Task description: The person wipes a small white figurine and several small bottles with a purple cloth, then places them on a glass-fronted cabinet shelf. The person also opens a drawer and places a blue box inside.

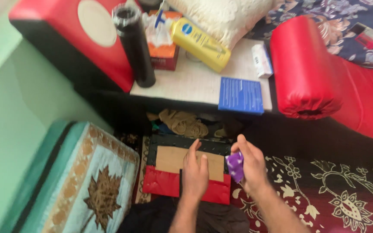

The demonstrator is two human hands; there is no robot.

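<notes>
The left hand (195, 172) lies flat, grip open, pressing on a red and black board (182, 172) with a cardboard panel, which sits on the floor under it. Just to its right, the right hand (251, 166) has its grip closed on a purple cloth (235, 165). This looks like wiping, though blur hides detail; the cloth would need bringing onto the panel.

The low surface (195, 84) is overhanging the floor gap ahead, where a heap of clothes (186, 123) is blocking the way. A teal cushion (78, 181) and a red bolster (307, 69) are flanking it, and patterned carpet (337, 190) is lying open rightward.
</notes>
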